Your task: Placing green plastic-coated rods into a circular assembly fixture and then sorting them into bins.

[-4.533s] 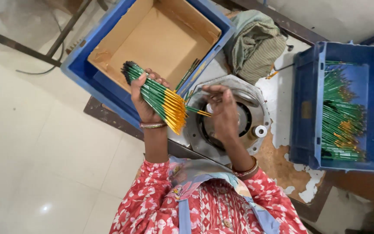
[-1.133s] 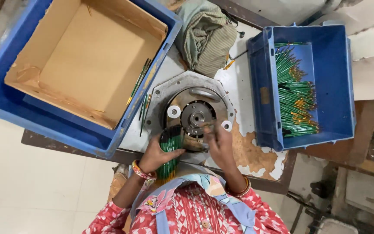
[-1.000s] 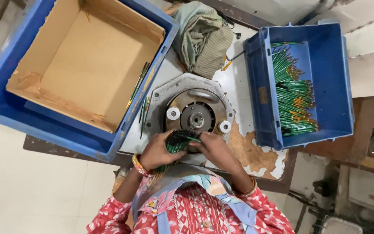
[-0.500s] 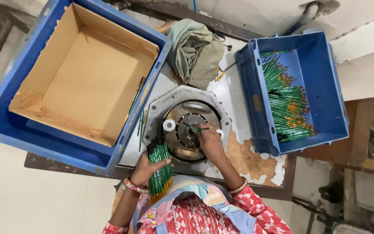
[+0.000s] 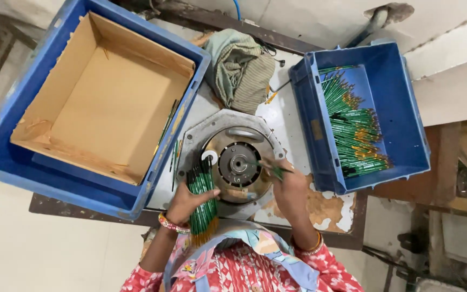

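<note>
My left hand (image 5: 186, 201) grips a thick bundle of green pencils (image 5: 203, 201) with yellow ends, held upright at the near left rim of a round metal machine plate (image 5: 237, 162). My right hand (image 5: 289, 186) pinches a single green pencil (image 5: 268, 168) whose tip points toward the dark hub at the plate's centre. The plate lies on a worn table between two blue crates.
A large blue crate lined with brown cardboard (image 5: 90, 105) sits on the left. A smaller blue crate (image 5: 360, 113) at the right holds several green pencils. A folded green cloth (image 5: 240, 70) lies behind the plate. A few loose pencils (image 5: 173, 146) rest beside the left crate.
The pencil bundle came down from in front of the cardboard crate to the plate's near edge. My right hand separated from it and now holds one pencil over the hub.
</note>
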